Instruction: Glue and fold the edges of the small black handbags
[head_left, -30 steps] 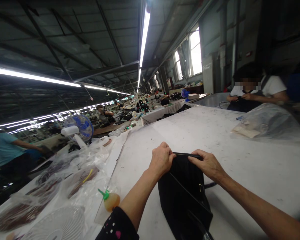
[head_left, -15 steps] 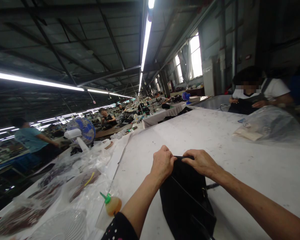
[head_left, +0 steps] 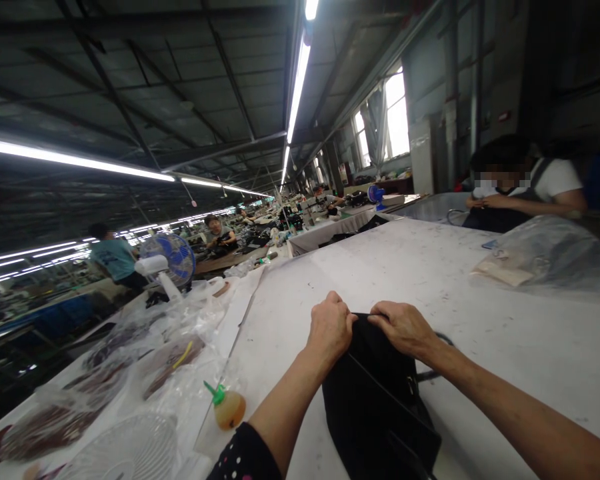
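Note:
A black bag (head_left: pixel 375 393) stands on the white tabletop (head_left: pixel 290 300) in front of me. My left hand (head_left: pixel 331 327) pinches the left part of its top edge, thumb and fingers pressed together. Just to the right, my right hand (head_left: pixel 403 327) grips the same edge, with a short stretch of it between the two hands. A dark handle or strap curves out behind my right wrist. The bag's lower end runs out of the bottom of the view.
A bottle with a green nozzle (head_left: pixel 229 405) stands left of my left forearm. Plastic-wrapped brown pieces (head_left: pixel 55 420) and a blue fan (head_left: pixel 173 260) are further left. A clear plastic bag (head_left: pixel 545 260) lies at the right, near a seated person (head_left: pixel 520 180).
Both hands still hold the bag's edge, and the view has shifted slightly. More of the dark loop shows behind my right wrist. The person in blue at the left has moved rightward.

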`<state>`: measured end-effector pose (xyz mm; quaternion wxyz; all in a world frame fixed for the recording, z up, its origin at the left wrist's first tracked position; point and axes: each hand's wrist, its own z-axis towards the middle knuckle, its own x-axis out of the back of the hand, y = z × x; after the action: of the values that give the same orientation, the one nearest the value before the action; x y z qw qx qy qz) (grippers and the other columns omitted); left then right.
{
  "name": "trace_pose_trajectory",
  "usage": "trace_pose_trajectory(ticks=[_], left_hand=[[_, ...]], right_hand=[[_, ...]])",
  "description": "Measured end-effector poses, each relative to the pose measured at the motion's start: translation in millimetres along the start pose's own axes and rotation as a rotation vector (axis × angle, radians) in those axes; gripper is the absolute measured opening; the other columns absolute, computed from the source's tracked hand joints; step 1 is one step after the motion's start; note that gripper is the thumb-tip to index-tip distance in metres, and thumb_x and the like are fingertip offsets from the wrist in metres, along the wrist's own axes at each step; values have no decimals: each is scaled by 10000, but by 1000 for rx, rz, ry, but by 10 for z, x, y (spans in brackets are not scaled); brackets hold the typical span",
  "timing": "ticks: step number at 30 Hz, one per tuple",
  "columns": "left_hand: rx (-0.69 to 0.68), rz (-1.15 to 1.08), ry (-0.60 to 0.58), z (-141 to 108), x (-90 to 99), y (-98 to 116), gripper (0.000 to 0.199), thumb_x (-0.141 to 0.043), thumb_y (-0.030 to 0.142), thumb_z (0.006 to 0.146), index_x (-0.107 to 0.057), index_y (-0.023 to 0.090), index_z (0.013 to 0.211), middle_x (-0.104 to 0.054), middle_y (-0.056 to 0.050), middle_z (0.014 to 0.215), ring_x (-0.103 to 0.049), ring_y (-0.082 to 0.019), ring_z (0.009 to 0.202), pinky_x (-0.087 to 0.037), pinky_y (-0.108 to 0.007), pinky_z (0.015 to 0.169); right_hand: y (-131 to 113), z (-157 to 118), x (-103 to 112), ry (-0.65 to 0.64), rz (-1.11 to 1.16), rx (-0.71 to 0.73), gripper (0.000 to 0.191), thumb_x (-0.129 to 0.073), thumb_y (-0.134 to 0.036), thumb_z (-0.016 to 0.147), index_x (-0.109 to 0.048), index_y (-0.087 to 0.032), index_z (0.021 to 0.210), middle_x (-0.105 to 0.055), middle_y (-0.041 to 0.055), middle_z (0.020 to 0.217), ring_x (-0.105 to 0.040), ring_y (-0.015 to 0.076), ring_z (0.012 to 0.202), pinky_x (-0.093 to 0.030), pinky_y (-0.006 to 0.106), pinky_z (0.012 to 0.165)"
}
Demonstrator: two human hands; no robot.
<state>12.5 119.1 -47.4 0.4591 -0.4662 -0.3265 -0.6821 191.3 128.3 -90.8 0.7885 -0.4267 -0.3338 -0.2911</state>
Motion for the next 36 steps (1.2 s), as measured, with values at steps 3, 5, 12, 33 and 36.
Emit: trace_pose_trajectory(ticks=[3,5,12,33,36], left_hand=[[0,-4,-6,-5,-8,-8,209,-556,307,892,-675,174,783,-596,-41,952,-605,-174,794,-481,-312,747],[9,-23,-4,-16,-11,-25,208,-560,313,890,-674,180,777,-593,-38,951,-601,-167,796,-481,-304,753],[-47,-202,-11,-103,80,-206,89,-652,241,780,-656,190,708,-592,-25,1009,-602,-166,864,-498,-294,802],[56,-225,43,-80,52,-342,128,-575,158,795,-565,184,670,-650,-32,927,-618,-166,837,-483,-302,794],[66,-204,54,-78,28,-336,129,-574,159,793,-562,184,667,-651,-32,919,-620,-168,829,-476,-300,785]], right_hand=[[-41,6,50,-30,-41,-2,262,-453,-339,922,-678,-222,856,-729,51,851,-655,221,803,-413,317,713],[-97,14,101,-63,-65,-2,225,-481,-333,904,-677,-235,856,-732,49,830,-662,224,785,-403,310,666],[-325,91,108,-97,-123,5,183,-512,-257,855,-682,-230,919,-736,93,841,-671,261,763,-369,314,602],[-180,158,51,-92,-58,23,225,-531,-345,857,-715,-233,789,-732,25,773,-642,195,740,-383,286,651],[-197,151,66,-102,-84,12,225,-531,-344,858,-709,-230,781,-734,30,781,-646,192,742,-379,280,645]])
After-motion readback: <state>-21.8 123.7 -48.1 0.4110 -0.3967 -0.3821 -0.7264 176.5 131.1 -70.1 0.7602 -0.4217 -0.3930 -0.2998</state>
